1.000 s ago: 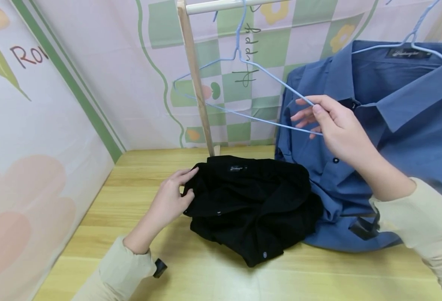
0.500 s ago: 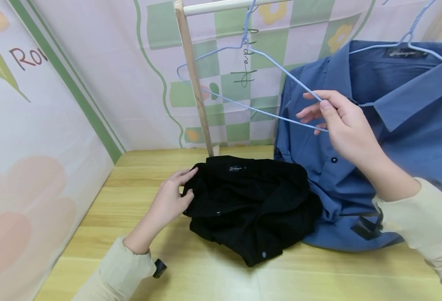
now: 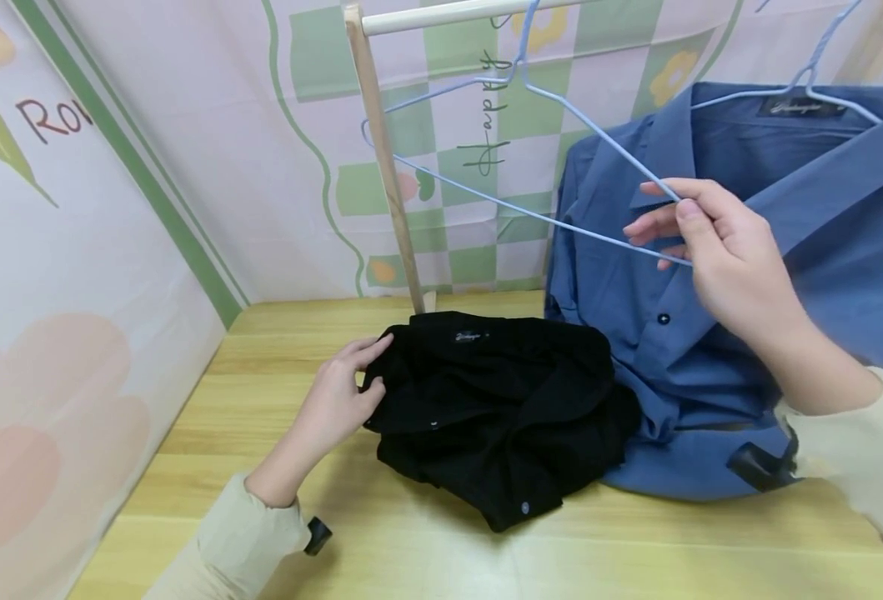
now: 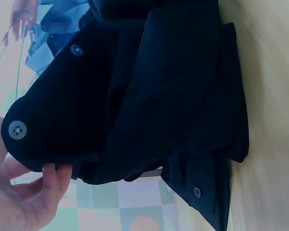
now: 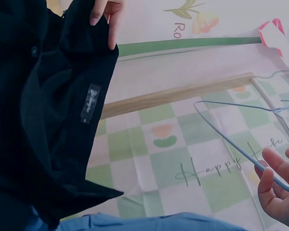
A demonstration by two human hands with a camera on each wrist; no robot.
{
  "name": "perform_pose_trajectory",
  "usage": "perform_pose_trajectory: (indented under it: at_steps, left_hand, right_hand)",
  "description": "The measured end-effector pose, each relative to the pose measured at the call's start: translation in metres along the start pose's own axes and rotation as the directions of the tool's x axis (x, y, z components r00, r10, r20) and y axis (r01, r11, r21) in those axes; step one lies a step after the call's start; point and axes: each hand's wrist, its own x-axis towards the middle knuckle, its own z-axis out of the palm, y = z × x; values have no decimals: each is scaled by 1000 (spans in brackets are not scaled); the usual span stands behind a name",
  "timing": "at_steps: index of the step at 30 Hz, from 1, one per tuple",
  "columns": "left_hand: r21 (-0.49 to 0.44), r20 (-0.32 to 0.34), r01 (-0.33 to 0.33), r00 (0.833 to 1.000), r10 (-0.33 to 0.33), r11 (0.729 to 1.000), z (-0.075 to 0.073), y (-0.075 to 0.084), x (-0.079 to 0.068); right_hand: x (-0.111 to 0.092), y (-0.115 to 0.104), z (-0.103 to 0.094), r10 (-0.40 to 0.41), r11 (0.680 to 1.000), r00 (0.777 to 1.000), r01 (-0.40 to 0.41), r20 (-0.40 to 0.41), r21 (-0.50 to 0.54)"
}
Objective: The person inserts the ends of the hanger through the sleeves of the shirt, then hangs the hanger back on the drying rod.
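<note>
While the black shirt point(image 3: 497, 408) is lying crumpled on the table point(image 3: 276, 350), just in front of the foot of the wooden rack post point(image 3: 384, 167), the left hand point(image 3: 336, 400) is sitting at the shirt's left edge, its grip closing thumb and fingertips on a fold of the collar; the left wrist view is showing the fingers point(image 4: 50, 185) tucking under the black cloth there. The right hand point(image 3: 719, 250) is staying up in the air to the right of the post and well above the shirt, its grip pinching the right-hand corner of the empty light-blue wire hanger point(image 3: 524, 158), where the sloping arm and the bottom wire are meeting. The hanger's hook is sitting up at the rack's top rail point(image 3: 449, 12); whether it is resting on the rail I cannot tell. Its long axis is running from the post rightward and slightly downward toward the pinching fingers, so the hanger is lying above and behind the shirt. The blue shirt point(image 3: 786, 275), hanging on a second hanger point(image 3: 809, 79) to the right of the post, is touching the black shirt's right side. The left hand is the nearer one to the black shirt.
</note>
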Motion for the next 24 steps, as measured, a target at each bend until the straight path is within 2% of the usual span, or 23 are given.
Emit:
perform_pose_trajectory:
  at_steps: [7, 14, 24]
  left_hand:
    - [2, 12, -1, 1000, 1, 1000, 0, -1, 1]
    - [4, 13, 0, 1000, 0, 1000, -2, 1, 3]
    - [4, 5, 6, 1000, -6, 1000, -4, 2, 4]
  right_hand:
    - [-18, 13, -12, 32, 999, 998, -30, -48, 32]
    - [-35, 28, -22, 48, 999, 995, -49, -88, -7]
    - [-58, 45, -33, 98, 994, 992, -102, -84, -46]
